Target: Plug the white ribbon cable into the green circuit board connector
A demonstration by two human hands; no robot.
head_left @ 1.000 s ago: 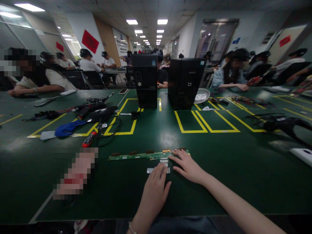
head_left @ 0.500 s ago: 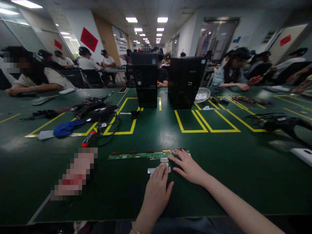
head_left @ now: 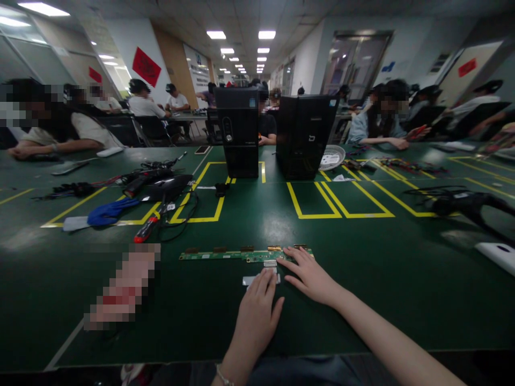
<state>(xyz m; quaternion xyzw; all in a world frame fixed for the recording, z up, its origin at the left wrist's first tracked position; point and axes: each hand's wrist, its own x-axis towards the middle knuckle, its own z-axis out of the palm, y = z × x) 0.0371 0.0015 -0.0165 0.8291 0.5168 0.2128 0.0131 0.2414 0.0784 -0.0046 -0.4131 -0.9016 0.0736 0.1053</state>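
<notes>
A long, narrow green circuit board with several brown-gold tabs along its far edge lies flat on the green table. My right hand rests over the board's right part, fingers spread, the fingertips touching it. Just in front of the board is a small silver-white flat piece, partly covered. My left hand lies on that piece with its fingers stretched out and the thumb apart. A pale connector strip shows between the board and my left fingertips. What lies under the fingers is hidden.
Two black computer towers stand ahead. At the left lie a red-black screwdriver, a blue glove and dark cables. A blurred-out pinkish item is nearer. A black cabled device lies right. Other people sit beyond.
Both hands keep practically the same place on the board and the silver-white piece. The whole view has shifted very slightly.
</notes>
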